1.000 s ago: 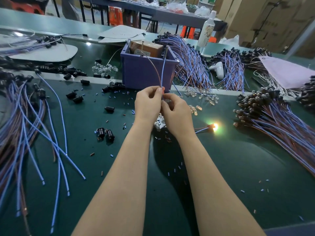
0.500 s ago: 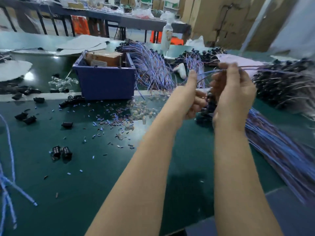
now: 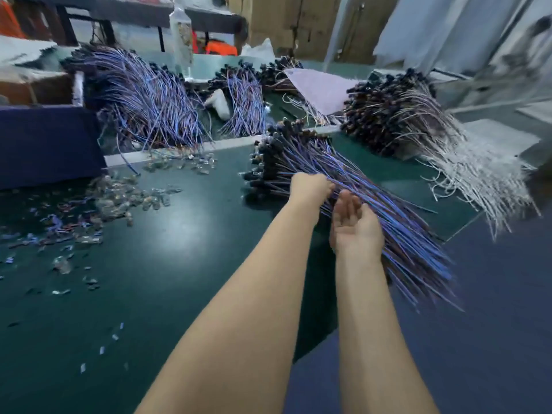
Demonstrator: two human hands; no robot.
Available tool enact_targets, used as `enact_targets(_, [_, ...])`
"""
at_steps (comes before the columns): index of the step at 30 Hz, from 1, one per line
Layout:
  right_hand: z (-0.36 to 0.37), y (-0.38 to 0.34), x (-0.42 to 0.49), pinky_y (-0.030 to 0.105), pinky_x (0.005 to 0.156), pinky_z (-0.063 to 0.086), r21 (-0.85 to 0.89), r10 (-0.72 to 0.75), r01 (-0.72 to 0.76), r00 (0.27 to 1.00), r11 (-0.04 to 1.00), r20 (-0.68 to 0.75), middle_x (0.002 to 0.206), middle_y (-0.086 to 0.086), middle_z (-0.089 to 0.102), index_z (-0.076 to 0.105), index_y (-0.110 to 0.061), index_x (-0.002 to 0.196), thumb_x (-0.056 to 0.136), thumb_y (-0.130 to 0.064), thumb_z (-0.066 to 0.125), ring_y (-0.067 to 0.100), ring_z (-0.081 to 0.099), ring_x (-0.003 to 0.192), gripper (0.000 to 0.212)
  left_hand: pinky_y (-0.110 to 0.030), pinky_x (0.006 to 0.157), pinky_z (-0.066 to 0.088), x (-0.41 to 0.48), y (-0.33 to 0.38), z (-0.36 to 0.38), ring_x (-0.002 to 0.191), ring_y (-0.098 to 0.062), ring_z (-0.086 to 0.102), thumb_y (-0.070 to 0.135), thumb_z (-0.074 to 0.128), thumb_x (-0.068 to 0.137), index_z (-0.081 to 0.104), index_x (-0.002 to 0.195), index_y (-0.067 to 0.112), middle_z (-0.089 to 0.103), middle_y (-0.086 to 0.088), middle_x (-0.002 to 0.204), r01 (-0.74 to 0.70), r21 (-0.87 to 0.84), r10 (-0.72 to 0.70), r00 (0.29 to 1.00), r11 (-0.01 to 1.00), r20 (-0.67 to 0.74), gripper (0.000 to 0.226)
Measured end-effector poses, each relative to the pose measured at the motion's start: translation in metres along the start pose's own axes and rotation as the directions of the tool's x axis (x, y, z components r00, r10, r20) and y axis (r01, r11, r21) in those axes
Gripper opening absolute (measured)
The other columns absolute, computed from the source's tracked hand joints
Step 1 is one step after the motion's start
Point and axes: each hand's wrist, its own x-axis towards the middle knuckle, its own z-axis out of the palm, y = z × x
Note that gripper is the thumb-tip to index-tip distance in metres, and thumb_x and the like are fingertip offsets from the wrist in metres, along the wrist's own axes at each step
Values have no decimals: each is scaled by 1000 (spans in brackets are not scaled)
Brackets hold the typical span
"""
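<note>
A wire bundle [image 3: 373,189] of blue and brown strands lies on the green tabletop [image 3: 167,264], right of centre. Its black caps [image 3: 265,162] cluster at the far-left end, and its loose ends fan out toward the near right, past the tabletop's edge.

The left hand [image 3: 310,186] rests on the bundle just behind the caps, seen from the back. Its fingers bend down into the strands and are hidden there, so it cannot be told whether they pinch a wire.

The right hand [image 3: 355,228] sits just beside it, nearer the camera, with the palm turned up and to the left. Its fingers [image 3: 348,201] lie close together, relaxed and nearly straight, with their tips against the strands and nothing clasped in them.

Small clear bulbs [image 3: 125,195] and bits of cut insulation are scattered over the tabletop to the left. A dark blue bin [image 3: 44,144] stands at the far left. Behind it a second heap [image 3: 149,106] of blue wires spreads out, with a bottle [image 3: 180,34] upright beyond.

To the far right, a pile of pale wires [image 3: 478,174] with dark caps lies well apart from the hands. A pale sheet [image 3: 319,88] lies between the piles.
</note>
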Motion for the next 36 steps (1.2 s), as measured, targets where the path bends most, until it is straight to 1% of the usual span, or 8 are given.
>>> enact_targets(2, [-1, 3, 3, 21, 63, 54, -20, -3, 3, 1000, 1000, -13, 71, 8, 67, 54, -5, 81, 101, -14, 39, 14, 65, 69, 27, -15, 53, 48, 2, -5, -4, 71, -20, 62, 0, 39, 97, 51, 119, -15, 61, -28, 118, -28, 6, 28, 1000, 1000, -10, 29])
enact_targets(5, [3, 8, 1, 22, 67, 55, -93, -10, 6, 999, 996, -36, 84, 9, 65, 57, -5, 85, 99, -12, 43, 15, 64, 74, 21, -15, 48, 50, 2, -5, -13, 61, -15, 62, 3, 42, 96, 55, 113, -11, 67, -20, 91, -70, 115, 72, 997, 991, -17, 26])
enact_targets(12, [31, 46, -29, 15, 50, 51, -278, 18, 1, 998, 961, 64, 66, 0, 65, 59, -11, 88, 96, -8, 44, 7, 61, 53, 17, -34, 79, 53, -20, 13, -59, 74, -21, 60, 11, 50, 92, 58, 69, 16, 64, -5, 74, -285, 306, 315, 948, 908, -50, 24])
enact_targets(19, [74, 140, -100, 16, 49, 47, -546, 182, 96, 882, 833, 434, 57, -6, 64, 57, -15, 80, 94, -2, 47, 8, 56, 53, 21, -27, 77, 45, -88, 65, -171, 83, -15, 56, 5, 47, 93, 57, 90, 16, 62, -4, 92, -559, 130, 545, 689, 819, -478, 15])
enact_targets(24, [88, 221, -174, 23, 59, 49, -728, 407, 416, 627, 545, 664, 69, 2, 63, 59, -17, 74, 91, -7, 56, 11, 56, 59, 20, -18, 61, 41, -148, 94, -271, 70, -9, 51, 3, 43, 93, 52, 85, 18, 57, -1, 87, -703, 71, 493, 419, 708, -763, 19])
enact_targets(29, [84, 292, -246, 32, 76, 48, -579, 556, 772, 369, 262, 744, 87, 7, 72, 72, -9, 88, 88, -24, 62, 19, 64, 83, 19, -25, 70, 38, -197, 106, -352, 82, -16, 47, 5, 39, 94, 52, 96, 8, 52, -5, 90, -730, 118, 369, 193, 673, -909, 14])
enact_targets(32, [81, 326, -280, 31, 80, 45, -475, 643, 870, 290, 132, 709, 105, 6, 70, 69, -13, 104, 90, -30, 58, 22, 61, 99, 24, -32, 76, 38, -215, 103, -386, 80, -16, 43, 9, 41, 95, 53, 114, 0, 47, -2, 88, -749, 76, 278, 148, 659, -949, 24])
enact_targets(36, [77, 359, -305, 40, 93, 33, -236, 708, 960, 273, -152, 652, 123, 10, 56, 58, -14, 119, 94, -28, 47, 30, 45, 118, 31, -25, 70, 38, -230, 98, -411, 78, -14, 44, 10, 40, 94, 48, 97, 13, 48, -1, 93, -738, 64, 214, 111, 672, -971, 9])
